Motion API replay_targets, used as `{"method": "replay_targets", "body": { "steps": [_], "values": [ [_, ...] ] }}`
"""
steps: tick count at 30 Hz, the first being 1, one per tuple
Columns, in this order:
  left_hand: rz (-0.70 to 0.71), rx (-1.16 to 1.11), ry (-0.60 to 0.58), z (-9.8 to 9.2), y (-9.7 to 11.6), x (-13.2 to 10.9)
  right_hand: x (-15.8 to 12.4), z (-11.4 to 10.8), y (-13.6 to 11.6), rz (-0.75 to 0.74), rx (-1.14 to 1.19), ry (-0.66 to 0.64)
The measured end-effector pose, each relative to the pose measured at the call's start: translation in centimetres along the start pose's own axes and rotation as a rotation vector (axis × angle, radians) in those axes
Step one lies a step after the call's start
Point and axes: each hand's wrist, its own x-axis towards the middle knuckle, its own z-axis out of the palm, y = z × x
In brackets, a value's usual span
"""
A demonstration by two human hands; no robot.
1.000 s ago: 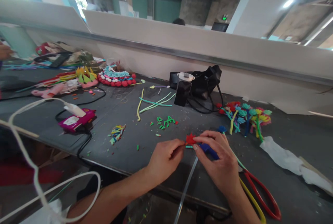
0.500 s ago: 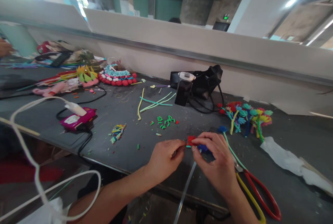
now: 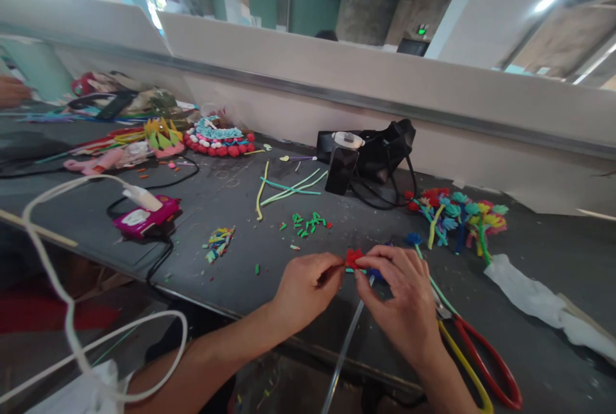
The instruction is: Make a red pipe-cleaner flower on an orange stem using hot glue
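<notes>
A small red flower (image 3: 354, 258) with a strip of light green beneath it is between my hands, over the near part of the dark table. My left hand (image 3: 308, 289) pinches at its left side, thumb and forefinger together. My right hand (image 3: 397, 292) closes its fingertips on the flower's right side. Partly hidden under the right fingers is a blue thing (image 3: 376, 273), and a translucent rod (image 3: 344, 350) runs from there over the table edge. Scissors (image 3: 456, 323) with red and yellow handles lie beside my right wrist, near a blue flower (image 3: 413, 239) on a pale green stem.
Green cut pieces (image 3: 308, 224) and a mixed-colour pile (image 3: 220, 244) lie ahead. Behind are pipe-cleaner stems (image 3: 289, 189), a phone (image 3: 342, 170) and a black bag (image 3: 385, 154). A flower bunch (image 3: 450, 215) stands right; a magenta power strip (image 3: 144, 221) with cables lies left.
Both hands stay at the red flower, with only slight finger movement. The flower looks a little more spread and upright. The whole view has shifted slightly.
</notes>
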Motion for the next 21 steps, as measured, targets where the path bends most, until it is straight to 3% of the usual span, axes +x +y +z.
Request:
{"method": "replay_targets", "body": {
  "steps": [21],
  "values": [
    [0.104,0.106,-0.035,0.13,-0.72,-0.23,-0.05,0.19,-0.4,-0.016,-0.099,-0.042]
  ]
}}
